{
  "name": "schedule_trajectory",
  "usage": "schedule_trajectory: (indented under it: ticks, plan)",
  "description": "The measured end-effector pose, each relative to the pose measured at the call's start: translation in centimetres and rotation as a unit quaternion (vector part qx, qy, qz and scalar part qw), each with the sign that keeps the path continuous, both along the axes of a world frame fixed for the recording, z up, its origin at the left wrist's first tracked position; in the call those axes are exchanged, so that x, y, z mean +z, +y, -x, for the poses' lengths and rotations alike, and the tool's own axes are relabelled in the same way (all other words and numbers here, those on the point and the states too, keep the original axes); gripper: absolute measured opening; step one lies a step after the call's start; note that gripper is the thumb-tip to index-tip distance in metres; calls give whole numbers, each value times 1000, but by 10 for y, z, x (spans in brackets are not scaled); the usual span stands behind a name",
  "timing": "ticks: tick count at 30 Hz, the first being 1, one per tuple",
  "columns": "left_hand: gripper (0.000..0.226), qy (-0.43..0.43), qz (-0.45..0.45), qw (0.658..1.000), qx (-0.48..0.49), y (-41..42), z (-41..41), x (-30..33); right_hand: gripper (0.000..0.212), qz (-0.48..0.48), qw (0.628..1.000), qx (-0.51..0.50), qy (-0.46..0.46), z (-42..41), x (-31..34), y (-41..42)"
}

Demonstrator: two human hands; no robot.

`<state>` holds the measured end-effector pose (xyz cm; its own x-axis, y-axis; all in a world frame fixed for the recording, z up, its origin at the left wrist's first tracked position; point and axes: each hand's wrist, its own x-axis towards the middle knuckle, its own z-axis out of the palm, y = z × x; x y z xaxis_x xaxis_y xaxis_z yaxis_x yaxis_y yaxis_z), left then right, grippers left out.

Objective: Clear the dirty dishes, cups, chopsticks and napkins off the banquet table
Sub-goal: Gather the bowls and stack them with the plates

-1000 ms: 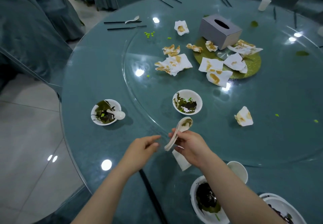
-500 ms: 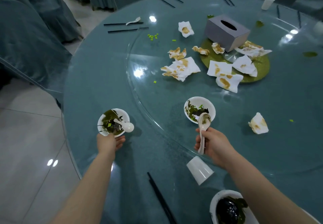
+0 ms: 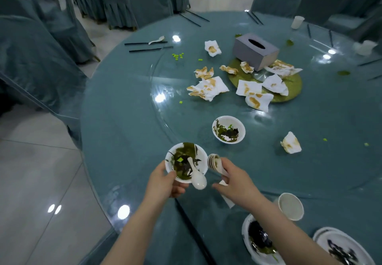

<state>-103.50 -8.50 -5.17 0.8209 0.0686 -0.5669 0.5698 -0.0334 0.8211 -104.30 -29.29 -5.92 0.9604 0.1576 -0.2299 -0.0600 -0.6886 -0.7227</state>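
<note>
A bowl is gripped by curled left-hand fingers; a blurred spoon is pinched by the right hand beside it

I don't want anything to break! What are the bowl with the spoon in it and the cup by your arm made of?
The bowl and its spoon look like glazed white ceramic: smooth and glossy, though hard plastic is possible. The cup looks like paper: thin, matte wall.
</note>
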Motion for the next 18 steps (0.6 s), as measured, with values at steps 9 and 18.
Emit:
schedule_trajectory:
  ticks: [9,18]
  plan:
    - [30,-22,13,993,-115,-30,36,21,48,-45,996,-20,-74,56,23,-8]
    - [31,-25,15,963,-268,-84,64,21,17,-105,961,-234,-98,116,38,-60]
